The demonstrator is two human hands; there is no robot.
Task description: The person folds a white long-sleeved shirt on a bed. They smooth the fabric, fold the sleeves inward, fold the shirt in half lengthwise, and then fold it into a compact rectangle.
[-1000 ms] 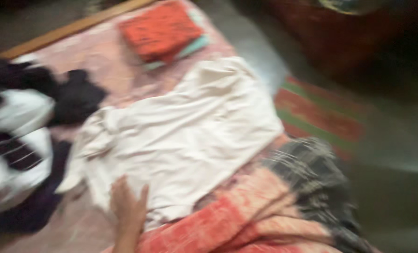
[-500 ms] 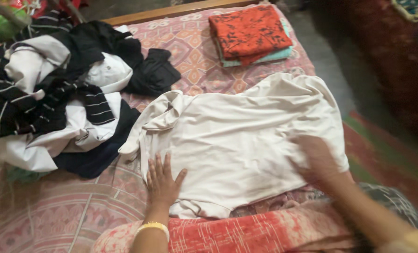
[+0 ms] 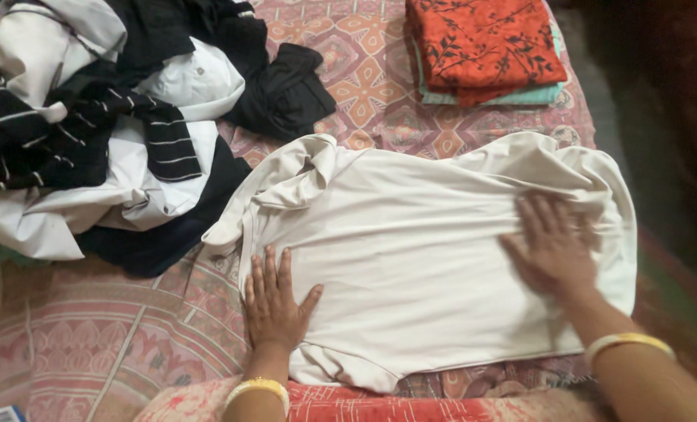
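Observation:
A cream-white garment [image 3: 419, 250] lies spread out flat on a pink patterned bedsheet [image 3: 130, 344]. My left hand [image 3: 274, 301] rests flat on the garment's near left edge, fingers apart. Flat on the garment's right side, near its bunched end, lies my right hand [image 3: 552, 246], slightly blurred. Neither hand grips anything. Each wrist wears a yellow bangle.
A heap of black, white and striped clothes [image 3: 91, 117] fills the left side of the bed. Folded orange and teal fabrics [image 3: 485, 47] are stacked at the far right. A red patterned cloth [image 3: 411, 406] lies at the near edge. Dark floor shows on the right.
The view swung left and steadied over the bed. My right hand came in and slid across the garment's right side. My left hand stayed flat on its left edge.

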